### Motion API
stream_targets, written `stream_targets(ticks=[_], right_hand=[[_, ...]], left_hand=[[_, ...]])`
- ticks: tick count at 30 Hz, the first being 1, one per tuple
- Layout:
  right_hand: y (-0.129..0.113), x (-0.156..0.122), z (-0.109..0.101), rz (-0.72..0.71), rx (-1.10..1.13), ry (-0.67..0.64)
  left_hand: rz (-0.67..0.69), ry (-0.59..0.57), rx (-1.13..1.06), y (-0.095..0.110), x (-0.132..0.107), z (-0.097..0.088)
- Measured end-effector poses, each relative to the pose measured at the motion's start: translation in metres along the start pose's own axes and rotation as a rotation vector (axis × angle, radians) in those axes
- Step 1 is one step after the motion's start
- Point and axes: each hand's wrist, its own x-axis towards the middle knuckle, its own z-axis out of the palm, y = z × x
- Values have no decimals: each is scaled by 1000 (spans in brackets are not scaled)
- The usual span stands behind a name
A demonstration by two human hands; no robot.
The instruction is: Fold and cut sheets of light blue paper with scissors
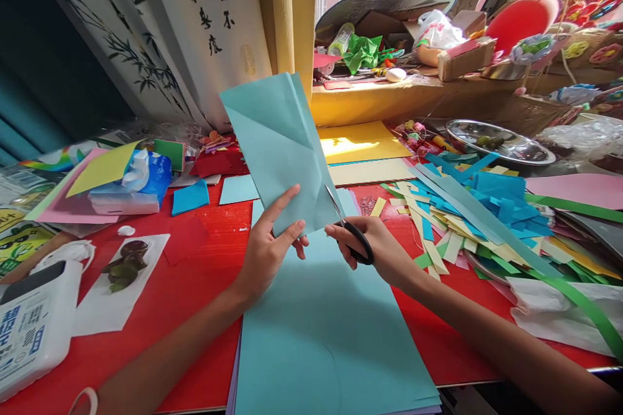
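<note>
A folded sheet of light blue paper [277, 136] is held up above the table, with a diagonal crease across it. My left hand [275, 233] grips its lower left part, the index finger and thumb lying on the front face. In my right hand [372, 243] is a pair of scissors [359, 243] with black handles. Its blades meet the lower right edge of the folded paper. Beneath both hands lies a stack of light blue sheets [326, 331], with purple showing at its edges.
Cut paper strips [448, 227] heap on the right, near a metal dish [501, 142]. On the left are a tissue pack [131, 181], a white container [39, 324] and dark fruit scraps [125, 266] on white paper. Yellow paper [360, 141] lies behind, below a cluttered windowsill [370, 104].
</note>
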Motion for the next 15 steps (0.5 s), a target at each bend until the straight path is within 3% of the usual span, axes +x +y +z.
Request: stream_targets(ticks=[15], right_hand=[[2,0,1,13,14,29]], left_hand=[[-32,-12,6,-3,-1,2]])
